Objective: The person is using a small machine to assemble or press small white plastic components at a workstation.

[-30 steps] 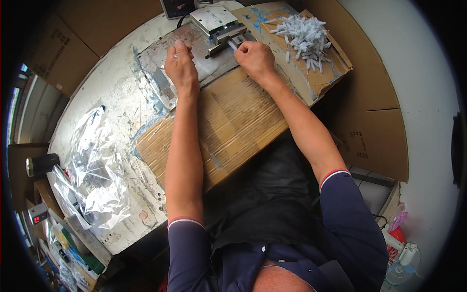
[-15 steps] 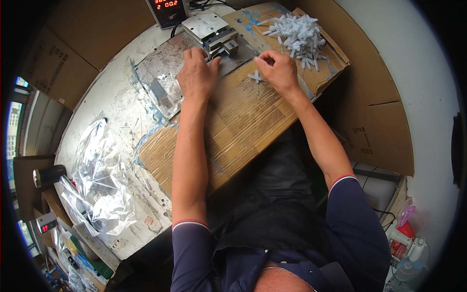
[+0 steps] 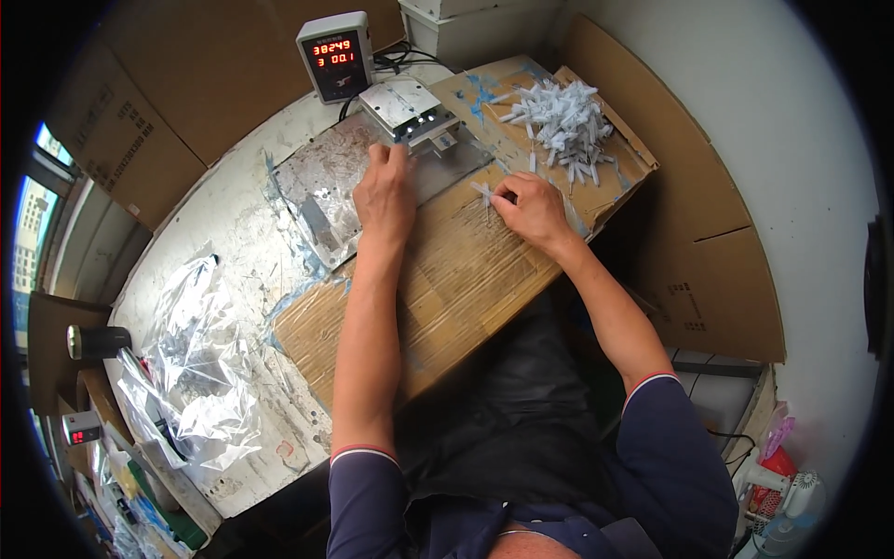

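R hand (image 3: 529, 207): thumb + index pinched on the right end of a few small clear pcs (image 3: 480, 189), at the far side of the taped cardboard (image 3: 438, 289), left of & nearer than the pile (image 3: 563, 129). L hand (image 3: 385, 194) near metal fixture (image 3: 406, 104), fingers curled; can't tell if holding anything. Pcs prob. v. light, stiffish, slick plastic; thin stems might bend, so best pinch the thicker body.
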Motion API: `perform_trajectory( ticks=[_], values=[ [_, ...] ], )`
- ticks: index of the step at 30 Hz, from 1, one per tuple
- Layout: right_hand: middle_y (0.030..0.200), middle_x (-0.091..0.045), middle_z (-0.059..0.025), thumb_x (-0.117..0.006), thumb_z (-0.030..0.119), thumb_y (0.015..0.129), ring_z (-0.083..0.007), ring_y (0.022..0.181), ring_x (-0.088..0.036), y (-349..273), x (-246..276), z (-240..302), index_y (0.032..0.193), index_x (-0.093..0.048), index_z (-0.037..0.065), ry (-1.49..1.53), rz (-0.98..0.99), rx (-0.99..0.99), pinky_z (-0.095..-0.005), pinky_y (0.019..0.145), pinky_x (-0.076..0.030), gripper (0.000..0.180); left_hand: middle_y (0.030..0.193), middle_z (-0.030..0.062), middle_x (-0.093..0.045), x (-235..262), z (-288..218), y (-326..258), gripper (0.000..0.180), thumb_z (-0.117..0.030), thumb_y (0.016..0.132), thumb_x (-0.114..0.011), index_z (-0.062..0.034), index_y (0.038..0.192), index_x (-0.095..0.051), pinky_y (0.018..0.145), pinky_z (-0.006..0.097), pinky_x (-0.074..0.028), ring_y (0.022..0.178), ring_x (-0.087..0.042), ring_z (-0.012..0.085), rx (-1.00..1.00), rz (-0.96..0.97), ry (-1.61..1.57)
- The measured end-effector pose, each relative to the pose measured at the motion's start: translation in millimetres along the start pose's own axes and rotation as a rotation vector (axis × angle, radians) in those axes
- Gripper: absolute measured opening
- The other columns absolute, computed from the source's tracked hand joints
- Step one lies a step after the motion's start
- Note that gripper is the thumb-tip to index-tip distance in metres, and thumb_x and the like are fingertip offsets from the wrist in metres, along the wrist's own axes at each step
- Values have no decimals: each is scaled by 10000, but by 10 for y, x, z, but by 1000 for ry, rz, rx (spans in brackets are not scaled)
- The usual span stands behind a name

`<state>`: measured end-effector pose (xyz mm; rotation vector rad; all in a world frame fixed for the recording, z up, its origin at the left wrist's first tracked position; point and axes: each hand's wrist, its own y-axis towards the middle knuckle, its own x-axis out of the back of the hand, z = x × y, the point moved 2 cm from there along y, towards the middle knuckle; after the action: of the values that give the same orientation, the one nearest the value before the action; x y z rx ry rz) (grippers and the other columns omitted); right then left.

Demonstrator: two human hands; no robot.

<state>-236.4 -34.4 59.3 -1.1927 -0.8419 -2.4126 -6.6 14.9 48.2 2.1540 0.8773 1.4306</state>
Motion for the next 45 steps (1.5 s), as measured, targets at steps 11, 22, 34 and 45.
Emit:
perform_trajectory(
  ticks=[11,22,34,45],
  values=[
    [781,-730,-124,-718,212,852,-312,737,-711,221,-292,199,806,-717,36,262,-122,-225,-395,690,-543,182,981,126,-671,-37,106,20,103,-142,956,-670,-96,1030,-615,645,443,-538,804,-689,351,100,-128,-162],
    [673,-674,-28,-733,158,867,-82,614,-590,496,-547,379,829,-722,-6,420,-243,-252,-270,593,-474,168,844,-11,-678,-57,484,50,140,-157,1022,-628,-42,1080,-684,598,235,-446,673,-550,66,635,-3,-1099],
    [695,-681,-90,-741,115,828,-231,619,-666,415,-634,217,770,-675,33,438,-459,-131,-351,594,-517,120,765,131,-690,358,76,-169,265,-299,849,-796,-44,838,-722,625,351,-513,650,-651,231,382,225,-452],
    [697,-674,-89,-738,127,806,-305,646,-670,406,-681,243,730,-651,80,291,-370,21,-402,588,-527,124,974,158,-638,342,-202,-550,243,-278,961,-659,-52,1016,-590,694,473,-537,823,-688,360,16,505,121]
  ],
)
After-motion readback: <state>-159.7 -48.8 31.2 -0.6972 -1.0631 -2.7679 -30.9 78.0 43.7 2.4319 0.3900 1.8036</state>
